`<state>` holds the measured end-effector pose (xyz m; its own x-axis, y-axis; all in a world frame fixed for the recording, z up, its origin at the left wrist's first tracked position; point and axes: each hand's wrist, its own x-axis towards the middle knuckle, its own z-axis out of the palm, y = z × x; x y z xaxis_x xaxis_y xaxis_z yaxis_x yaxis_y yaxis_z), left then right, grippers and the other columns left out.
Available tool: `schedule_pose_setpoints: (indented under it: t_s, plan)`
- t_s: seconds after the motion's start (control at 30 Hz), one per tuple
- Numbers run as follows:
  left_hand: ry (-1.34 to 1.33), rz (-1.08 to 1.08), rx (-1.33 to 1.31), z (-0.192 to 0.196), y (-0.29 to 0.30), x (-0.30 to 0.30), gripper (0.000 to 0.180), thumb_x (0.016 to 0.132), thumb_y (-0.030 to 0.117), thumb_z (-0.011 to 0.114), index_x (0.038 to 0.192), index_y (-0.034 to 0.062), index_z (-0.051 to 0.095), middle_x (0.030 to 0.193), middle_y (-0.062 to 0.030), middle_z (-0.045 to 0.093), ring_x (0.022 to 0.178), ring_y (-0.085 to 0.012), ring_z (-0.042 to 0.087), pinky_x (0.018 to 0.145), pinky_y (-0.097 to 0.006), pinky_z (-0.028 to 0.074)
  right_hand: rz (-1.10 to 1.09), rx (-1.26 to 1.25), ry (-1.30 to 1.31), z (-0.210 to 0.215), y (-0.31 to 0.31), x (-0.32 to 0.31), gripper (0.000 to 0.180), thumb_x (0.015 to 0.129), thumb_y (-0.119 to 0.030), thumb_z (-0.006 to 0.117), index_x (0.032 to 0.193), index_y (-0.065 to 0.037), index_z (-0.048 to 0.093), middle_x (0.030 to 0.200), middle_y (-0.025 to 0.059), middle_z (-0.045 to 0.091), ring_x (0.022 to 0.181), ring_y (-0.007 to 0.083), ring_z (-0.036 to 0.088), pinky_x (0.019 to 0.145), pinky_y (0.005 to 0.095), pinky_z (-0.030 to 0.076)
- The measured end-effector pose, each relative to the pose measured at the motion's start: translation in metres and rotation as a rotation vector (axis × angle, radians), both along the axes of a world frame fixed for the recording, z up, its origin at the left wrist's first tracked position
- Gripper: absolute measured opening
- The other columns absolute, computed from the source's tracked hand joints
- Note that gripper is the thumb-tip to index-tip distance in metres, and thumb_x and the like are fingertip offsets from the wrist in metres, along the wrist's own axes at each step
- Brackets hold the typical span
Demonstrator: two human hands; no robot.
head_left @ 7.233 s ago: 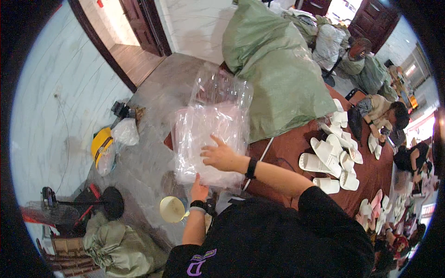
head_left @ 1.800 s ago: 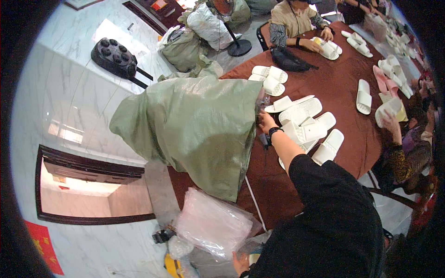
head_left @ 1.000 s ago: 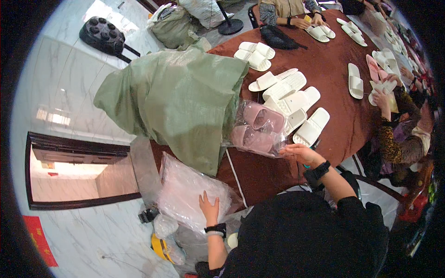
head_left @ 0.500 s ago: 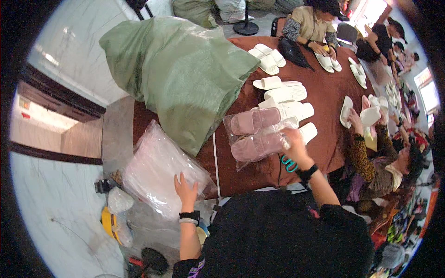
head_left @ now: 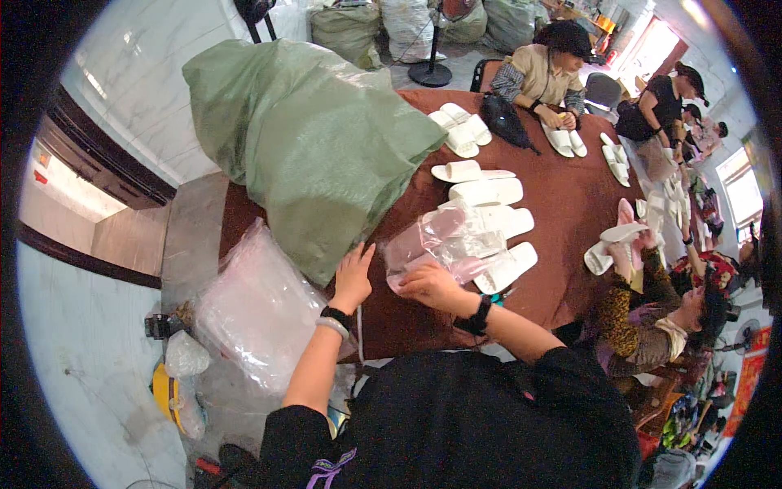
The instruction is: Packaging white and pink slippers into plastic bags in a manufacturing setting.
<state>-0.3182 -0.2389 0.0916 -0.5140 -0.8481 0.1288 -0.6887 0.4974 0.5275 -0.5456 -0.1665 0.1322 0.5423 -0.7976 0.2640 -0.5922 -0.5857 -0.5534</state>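
Our right hand [head_left: 430,287] clamps bagged pink slippers [head_left: 434,231], brown tabletop [head_left: 562,253] beneath it; well left of our spread left hand [head_left: 353,279], a marbled wall [head_left: 90,367].

Has stuffed sacks [head_left: 407,31] at the back behind a round black base [head_left: 430,76], and a black bag [head_left: 501,121] near a seated co-worker [head_left: 536,75]. Includes a whitish plastic bag [head_left: 186,356] beside a yellow object [head_left: 165,397], on the floor [head_left: 195,216].

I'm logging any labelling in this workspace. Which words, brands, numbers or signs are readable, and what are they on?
Nothing reads clearly enough to quote.
Black shirt: purple print, creased and too distorted to read.
Red banner at the right edge: marks too small and blurred.
Bagged pink slippers and green sack: no lettering visible.
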Motion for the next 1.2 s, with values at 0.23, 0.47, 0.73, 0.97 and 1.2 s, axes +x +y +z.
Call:
schedule_pose_setpoints:
  t_s: [0.23, 0.47, 0.73, 0.97, 1.2]
  plan:
    - [-0.077, -0.201, -0.026, 0.065, -0.046, -0.088, 0.007, 0.074, 0.015, 0.064, 0.079, 0.0118, 0.065, 0.091, -0.0065, 0.065, 0.099, -0.0277, 0.056, 0.089, -0.046, 0.038, -0.374, 0.172, -0.435, 0.109, -0.031, -0.146, 0.012, 0.08, -0.008, 0.065, 0.09, -0.004, 0.069, 0.089, 0.0085, 0.068, 0.08, 0.0171, 0.063, 0.072, 0.0294, 0.05]
    - [0.431, -0.164, -0.394, 0.217, -0.099, -0.195, 0.016, 0.071, 0.016, 0.069, 0.077, 0.0027, 0.062, 0.082, -0.0127, 0.063, 0.08, -0.031, 0.059, 0.071, -0.038, 0.046, -0.725, -0.02, -0.835, 0.199, -0.021, -0.251, 0.019, 0.086, -0.008, 0.06, 0.101, 0.001, 0.066, 0.101, 0.0066, 0.066, 0.092, 0.0119, 0.059, 0.083, 0.0248, 0.045]
    - [0.498, -0.072, -0.47, 0.243, -0.114, -0.242, 0.016, 0.068, 0.015, 0.071, 0.07, 0.0045, 0.059, 0.077, -0.009, 0.058, 0.08, -0.0295, 0.055, 0.072, -0.039, 0.043, -0.724, -0.2, -0.661, 0.226, -0.039, -0.295, 0.021, 0.084, -0.002, 0.06, 0.104, 0.002, 0.064, 0.102, 0.0081, 0.066, 0.094, 0.0128, 0.06, 0.086, 0.0247, 0.045]
    - [0.461, -0.041, -0.644, 0.271, -0.124, -0.203, 0.013, 0.071, 0.012, 0.07, 0.074, 0.0045, 0.059, 0.078, -0.0094, 0.059, 0.081, -0.0284, 0.056, 0.071, -0.037, 0.043, -0.58, -0.477, -0.602, 0.289, -0.032, -0.214, 0.019, 0.082, -0.003, 0.062, 0.1, 0.0, 0.066, 0.097, 0.0069, 0.068, 0.091, 0.012, 0.061, 0.081, 0.0238, 0.047]
    - [0.765, 0.157, -0.427, 0.258, -0.11, -0.125, 0.014, 0.075, 0.006, 0.068, 0.078, 0.0025, 0.055, 0.091, -0.0092, 0.067, 0.082, -0.0202, 0.063, 0.07, -0.031, 0.047, -0.474, -0.502, -0.468, 0.28, -0.053, -0.169, 0.021, 0.078, -0.002, 0.065, 0.099, -0.004, 0.068, 0.095, 0.0057, 0.068, 0.087, 0.0125, 0.062, 0.079, 0.0249, 0.047]
